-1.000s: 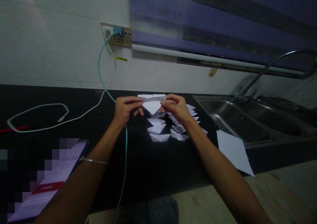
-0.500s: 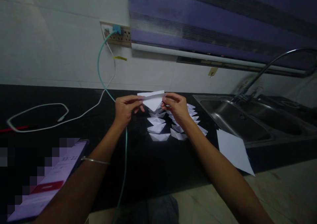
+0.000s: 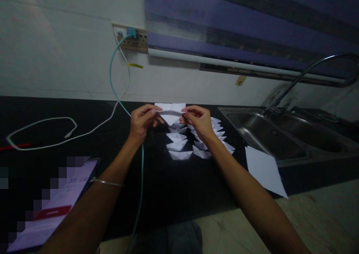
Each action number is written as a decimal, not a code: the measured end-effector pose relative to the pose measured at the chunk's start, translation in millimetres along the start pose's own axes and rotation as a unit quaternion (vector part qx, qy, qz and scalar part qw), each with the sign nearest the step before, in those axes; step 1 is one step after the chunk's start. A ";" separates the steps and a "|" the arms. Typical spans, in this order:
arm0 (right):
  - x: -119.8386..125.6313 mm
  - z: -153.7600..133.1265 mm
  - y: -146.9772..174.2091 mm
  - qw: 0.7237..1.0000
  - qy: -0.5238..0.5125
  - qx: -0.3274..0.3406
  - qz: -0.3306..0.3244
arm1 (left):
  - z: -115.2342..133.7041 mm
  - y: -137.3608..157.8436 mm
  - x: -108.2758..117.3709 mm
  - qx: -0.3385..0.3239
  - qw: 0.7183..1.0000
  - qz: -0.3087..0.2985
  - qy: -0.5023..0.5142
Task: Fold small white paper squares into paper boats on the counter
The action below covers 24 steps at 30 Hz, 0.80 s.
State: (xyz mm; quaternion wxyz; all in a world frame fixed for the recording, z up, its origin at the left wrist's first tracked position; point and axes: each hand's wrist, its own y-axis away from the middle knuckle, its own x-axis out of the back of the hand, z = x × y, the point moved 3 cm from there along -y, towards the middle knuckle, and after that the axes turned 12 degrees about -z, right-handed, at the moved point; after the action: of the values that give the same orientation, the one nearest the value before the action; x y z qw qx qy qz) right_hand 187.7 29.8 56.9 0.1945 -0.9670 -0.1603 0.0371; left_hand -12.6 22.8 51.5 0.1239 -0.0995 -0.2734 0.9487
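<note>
Through the remote head camera I count one sink (image 3: 322, 159), two basins (image 3: 263, 134) in it and one faucet (image 3: 293, 82). Left of the sink I get one left hand (image 3: 140, 122), one right hand (image 3: 199, 120), one folded paper (image 3: 170, 107), one bracelet (image 3: 108, 182), two cables (image 3: 143, 168), one lit-screen device (image 3: 63, 194), one socket panel (image 3: 142, 40) and at least eight paper boats (image 3: 180, 155), some overlapping. In front of the sink are white sheets (image 3: 263, 170), how many I cannot tell.

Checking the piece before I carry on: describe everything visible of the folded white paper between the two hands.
The folded white paper looks thin and plain, with a straight-edged upper flap, a shaded band across the middle and a lower part tapering to a downward point. The left hand and right hand pinch its opposite ends. In view, its tip meets the rows of small white paper boats; contact there is unclear.
</note>
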 end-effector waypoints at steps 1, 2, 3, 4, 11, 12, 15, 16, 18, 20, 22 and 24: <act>-0.4 0.0 0.1 1.000 -0.002 0.003 -0.007 | -2.7 -0.7 -0.5 0.008 1.000 0.005 0.007; -0.8 0.0 0.2 1.000 -0.004 0.007 -0.011 | -5.3 -1.3 -1.2 0.014 1.000 0.015 0.009; -1.2 0.1 0.3 1.000 -0.005 0.010 -0.013 | -7.8 -1.9 -2.1 0.020 0.999 0.028 0.005; -1.4 0.4 0.4 1.000 -0.003 0.010 -0.013 | -10.0 -2.3 -3.4 0.026 0.999 0.038 -0.002; -0.8 4.6 -0.5 0.999 0.036 -0.022 -0.025 | -14.3 -2.8 -6.8 0.029 0.999 0.022 -0.011; -0.4 4.4 -0.6 0.999 0.032 -0.020 -0.030 | -13.5 -2.7 -5.8 0.025 1.000 0.017 -0.003; 1.1 1.5 -0.8 0.999 0.010 0.000 -0.036 | -9.9 -2.1 -3.6 0.027 1.000 -0.001 0.011; 1.5 0.3 -0.8 0.999 0.002 0.006 -0.032 | -8.3 -1.8 -3.2 0.030 1.000 -0.004 0.010; 2.0 -1.3 -0.7 1.000 -0.014 0.008 -0.017 | -4.8 -0.9 -2.6 0.031 0.999 -0.001 0.008; 1.8 -1.4 -0.7 1.000 -0.028 0.000 0.003 | -2.1 0.0 -2.4 0.022 1.000 0.005 0.009; 1.2 -0.3 -1.0 0.999 -0.034 -0.012 0.018 | -1.5 0.6 -2.2 0.013 1.000 0.007 0.009; 0.9 1.4 -1.5 0.999 -0.035 -0.021 0.027 | -3.1 0.8 -1.3 0.012 1.000 0.009 0.006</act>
State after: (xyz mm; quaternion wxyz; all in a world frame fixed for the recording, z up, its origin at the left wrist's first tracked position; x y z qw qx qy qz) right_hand 187.9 31.8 56.2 0.1669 -0.9730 -0.1417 0.0729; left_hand -10.7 23.2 48.6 0.1184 -0.1060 -0.2607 0.9523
